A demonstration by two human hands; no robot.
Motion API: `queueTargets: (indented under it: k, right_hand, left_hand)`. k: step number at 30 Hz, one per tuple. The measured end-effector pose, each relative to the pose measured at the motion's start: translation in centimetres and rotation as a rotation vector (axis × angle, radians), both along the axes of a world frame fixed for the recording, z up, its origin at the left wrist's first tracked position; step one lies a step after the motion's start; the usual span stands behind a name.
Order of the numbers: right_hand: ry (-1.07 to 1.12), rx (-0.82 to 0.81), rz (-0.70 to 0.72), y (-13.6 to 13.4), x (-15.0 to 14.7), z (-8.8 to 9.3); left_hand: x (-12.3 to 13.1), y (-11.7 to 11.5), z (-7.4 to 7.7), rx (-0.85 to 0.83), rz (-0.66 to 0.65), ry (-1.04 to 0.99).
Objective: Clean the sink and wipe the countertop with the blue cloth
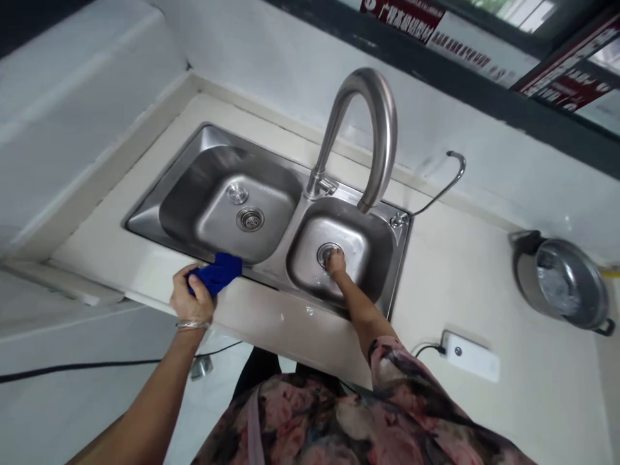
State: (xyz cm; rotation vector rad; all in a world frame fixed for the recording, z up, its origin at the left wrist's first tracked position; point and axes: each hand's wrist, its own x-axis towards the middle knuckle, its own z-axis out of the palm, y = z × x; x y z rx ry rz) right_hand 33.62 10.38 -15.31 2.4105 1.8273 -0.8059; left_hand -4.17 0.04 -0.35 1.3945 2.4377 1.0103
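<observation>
A steel double sink (159, 201) is set into a pale counter. My left hand (190, 298) rests on the counter's front edge by the left basin, fingers closed on a blue cloth (217, 271). My right hand (336, 261) reaches down into the right basin (358, 240) and its fingers are pinched on the drain strainer (325, 252) at the bottom. The left basin's drain (250, 219) lies uncovered. A tall curved steel tap (372, 123) arches over the right basin.
A thin second spout (448, 174) stands at the sink's right corner. A steel pan (564, 281) sits on the counter at far right. A white power strip (472, 355) with a black cable lies near the front edge. A black cord (77, 368) runs below the counter.
</observation>
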Motion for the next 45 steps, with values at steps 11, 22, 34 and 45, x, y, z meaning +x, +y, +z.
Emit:
queueTargets:
  k: [11, 22, 34, 45]
  right_hand:
    - [0.041, 0.020, -0.049, 0.8, 0.7, -0.1]
    - [0.199, 0.095, -0.273, 0.3, 1.8, 0.5]
    - [0.501, 0.251, -0.774, 1.0, 8.6, 2.6]
    - [0.472, 0.331, -0.608, 1.5, 7.3, 5.6]
  left_hand:
    - [1.0, 3.9, 0.8, -0.178, -0.105, 0.034]
    - [0.5, 5.4, 0.4, -0.244, -0.212, 0.146]
    - [1.1, 5.7, 1.1, -0.325, -0.126, 0.203]
    - [1.1, 6.3, 1.4, -0.346, -0.113, 0.182]
